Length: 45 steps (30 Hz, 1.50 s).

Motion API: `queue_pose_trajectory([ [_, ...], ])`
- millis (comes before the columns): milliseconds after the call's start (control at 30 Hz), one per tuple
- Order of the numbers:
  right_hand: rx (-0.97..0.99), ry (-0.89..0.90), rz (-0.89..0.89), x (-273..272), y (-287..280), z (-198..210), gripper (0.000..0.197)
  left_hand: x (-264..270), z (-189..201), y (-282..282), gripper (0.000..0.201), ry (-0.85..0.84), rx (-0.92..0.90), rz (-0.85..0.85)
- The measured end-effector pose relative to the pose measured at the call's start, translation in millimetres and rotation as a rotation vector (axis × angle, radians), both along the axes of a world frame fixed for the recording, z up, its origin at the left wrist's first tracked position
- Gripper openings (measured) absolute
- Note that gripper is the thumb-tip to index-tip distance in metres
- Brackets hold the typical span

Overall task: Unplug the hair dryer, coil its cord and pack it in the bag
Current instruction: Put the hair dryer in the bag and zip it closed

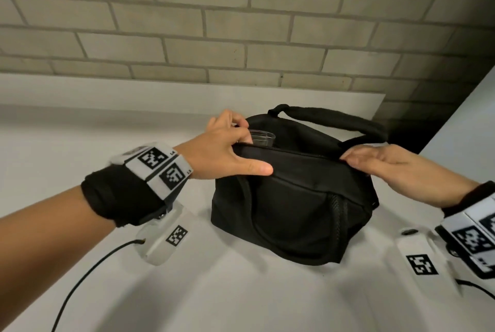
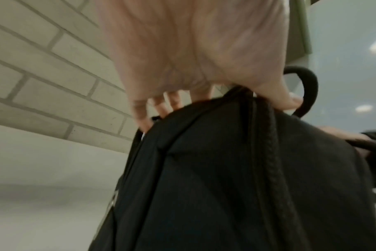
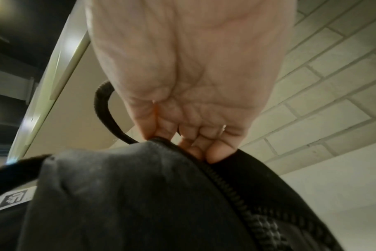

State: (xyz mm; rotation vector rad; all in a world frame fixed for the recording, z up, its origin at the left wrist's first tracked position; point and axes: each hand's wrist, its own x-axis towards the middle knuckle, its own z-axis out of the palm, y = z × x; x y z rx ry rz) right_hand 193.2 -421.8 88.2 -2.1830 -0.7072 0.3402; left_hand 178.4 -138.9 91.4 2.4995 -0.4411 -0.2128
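Our head cam looks down from above at the bag (image 1: 292,197) on the counter; both wrist cams sit super close underneath our palms, looking up past that same bag.

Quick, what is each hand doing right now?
Left hand: fingers tucked into the bag opening, gripping its left edge.
Right hand: pinching the bag's right end.

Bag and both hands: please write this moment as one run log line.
bag: on counter, partly open | left hand: fingers in opening | right hand: holds bag's right end
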Motion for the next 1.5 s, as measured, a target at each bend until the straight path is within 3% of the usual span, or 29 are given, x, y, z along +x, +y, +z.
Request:
queue_pose_trajectory([
  [67, -0.099, -0.15, 0.044, 2.6, 4.8, 1.1, 0.016, -1.8, -5.5, -1.0, 0.038, -0.037, -0.038, -0.004],
  [133, -0.233, -0.43, 0.091, 6.7, 5.3, -1.4, 0.031, -2.9, -7.9, -0.8, 0.04, -0.061, -0.03, -0.02],
  [233, -0.63, -0.927, 0.131, 8.3, 15.4, -5.0, 0.03, -3.5, -10.7, 2.0, 0.044, -0.098, 0.017, -0.048],
  [300, -0.824, -1.074, 0.033, 9.3, 27.0, -14.3, 0.045, -4.5, -13.1, 3.6, 0.041, -0.131, 0.021, -0.062],
  [433, -0.876, -1.318, -0.078, 20.7, 45.4, -30.2, 0.024, -6.0, -14.8, 5.8, 0.04, -0.198, 0.057, -0.094],
  [567, -0.772, -1.164, -0.014, 26.7, 53.9, -13.4, 0.024, -7.0, -18.1, 9.6, 0.038, -0.269, 0.044, -0.09],
  [700, -0.798, -0.943, -0.041, 25.7, 63.3, 4.1, 0.023, -6.6, -17.8, 5.7, 0.036, -0.313, 0.039, -0.1],
  [867, -0.788, -0.895, -0.135, 37.9, 66.8, 18.9, 0.026, -7.9, -24.7, 0.2, 0.029, -0.396, -0.019, -0.115],
  [1000, -0.594, -0.886, -0.142, 42.9, 64.6, 22.7, 0.026, -5.9, -32.9, 0.2, 0.047, -0.513, 0.06, -0.12],
  [1133, -0.454, -0.939, -0.011, 39.5, 61.7, 21.4, 0.037, -2.1, -28.6, -6.2, 0.048, -0.688, 0.281, -0.067],
  [1200, -0.44, -0.951, 0.084, 34.1, 62.2, 17.1, 0.036, -0.7, -32.2, -9.7, 0.048, -0.723, 0.291, -0.071],
  [1267, -0.43, -0.934, 0.149, 32.0, 60.5, 13.1, 0.033, -1.4, -37.3, -13.1, 0.045, -0.717, 0.205, -0.043],
  [1367, -0.422, -0.887, 0.167, 33.1, 56.5, 14.9, 0.036, -4.0, -37.6, -16.8, 0.034, -0.578, -0.03, 0.09],
  [1500, -0.372, -0.835, 0.09, 30.0, 50.2, 22.3, 0.037, -1.0, -27.3, -6.6, 0.052, -0.328, -0.268, 0.141],
])
